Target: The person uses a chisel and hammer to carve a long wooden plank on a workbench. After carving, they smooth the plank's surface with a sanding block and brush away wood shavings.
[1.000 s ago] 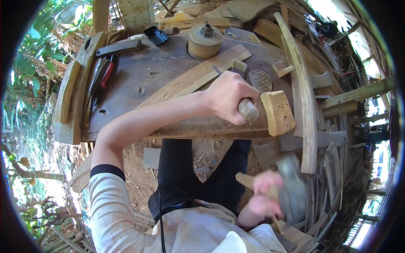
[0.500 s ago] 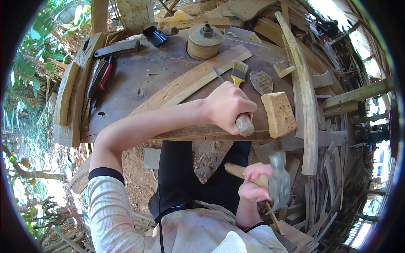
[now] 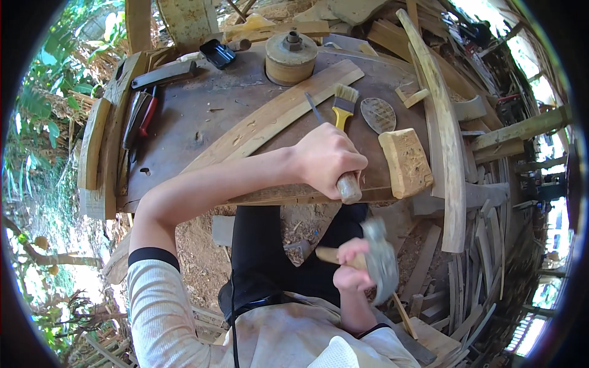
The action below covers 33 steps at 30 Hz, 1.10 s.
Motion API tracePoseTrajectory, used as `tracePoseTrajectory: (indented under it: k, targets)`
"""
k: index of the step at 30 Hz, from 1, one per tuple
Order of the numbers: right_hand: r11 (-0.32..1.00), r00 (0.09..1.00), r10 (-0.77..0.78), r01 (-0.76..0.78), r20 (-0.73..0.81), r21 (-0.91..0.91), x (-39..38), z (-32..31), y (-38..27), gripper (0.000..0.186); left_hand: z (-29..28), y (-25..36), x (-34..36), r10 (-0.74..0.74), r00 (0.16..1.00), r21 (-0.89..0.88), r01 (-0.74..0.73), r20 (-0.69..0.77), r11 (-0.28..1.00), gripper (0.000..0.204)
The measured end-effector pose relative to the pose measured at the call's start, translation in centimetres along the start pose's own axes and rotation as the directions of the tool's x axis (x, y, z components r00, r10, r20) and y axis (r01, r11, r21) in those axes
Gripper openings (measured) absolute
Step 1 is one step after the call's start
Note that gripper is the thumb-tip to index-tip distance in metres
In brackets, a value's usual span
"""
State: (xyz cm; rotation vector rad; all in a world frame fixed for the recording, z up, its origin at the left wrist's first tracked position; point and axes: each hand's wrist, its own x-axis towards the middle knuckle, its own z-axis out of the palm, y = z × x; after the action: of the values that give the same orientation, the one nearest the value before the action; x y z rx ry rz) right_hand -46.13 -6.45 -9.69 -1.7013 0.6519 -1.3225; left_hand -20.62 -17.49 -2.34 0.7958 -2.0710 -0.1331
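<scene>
My left hand (image 3: pixel 329 158) is closed around the round wooden handle of a chisel (image 3: pixel 349 189) at the bench's near edge; a narrow metal blade (image 3: pixel 313 106) points away from it, beside a long plank (image 3: pixel 257 126). A yellow-handled brush (image 3: pixel 345 105) lies just beyond the hand, with an oval flat piece (image 3: pixel 378 115) to its right. A pale carved wood block (image 3: pixel 405 162) sits right of my left hand. Below the bench, over my lap, my right hand (image 3: pixel 354 268) grips a wooden-handled hammer (image 3: pixel 380 264), its grey metal head slightly blurred.
The worn bench (image 3: pixel 193 113) holds red-handled pliers (image 3: pixel 149 113), a black plastic tray (image 3: pixel 218 54) and a squat cylinder with a top fitting (image 3: pixel 290 67). Timber borders the left end; a long curved branch (image 3: pixel 438 110) lines the right. Scrap boards (image 3: pixel 475 264) are piled at lower right.
My right hand and hammer have moved leftward and slightly up. My left hand with the chisel handle has shifted a little down toward the bench's near edge, uncovering more of the brush.
</scene>
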Motion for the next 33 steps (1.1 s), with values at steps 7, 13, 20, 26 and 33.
tracePoseTrajectory:
  k: [7,13,20,26,33]
  targets:
    - [0.984,0.986,0.168,-0.167,-0.009,0.065,1.6,1.5,-1.9,0.082,0.1,-0.3,-0.7,0.005,1.000,0.010,-0.005,0.020,1.000,0.022]
    - [0.942,0.935,0.334,-0.334,0.119,-0.027,1.2,0.2,-0.8,0.083,0.8,-0.6,-0.7,0.026,1.000,0.027,-0.026,0.015,0.999,0.024]
    - [0.965,0.964,0.260,-0.262,0.047,0.021,0.9,0.9,-0.4,0.078,1.1,-0.8,-1.0,0.007,0.999,0.026,-0.008,0.050,1.000,0.023]
    - [0.985,0.987,0.159,-0.160,0.012,0.062,-0.6,0.7,1.3,0.076,1.1,-1.1,-0.8,0.038,0.997,0.033,-0.041,0.066,0.999,0.023]
    - [0.862,0.876,0.482,-0.475,0.005,0.178,0.8,2.4,-1.3,0.066,1.5,-1.7,-1.4,0.062,0.995,0.072,-0.067,0.076,0.995,0.027]
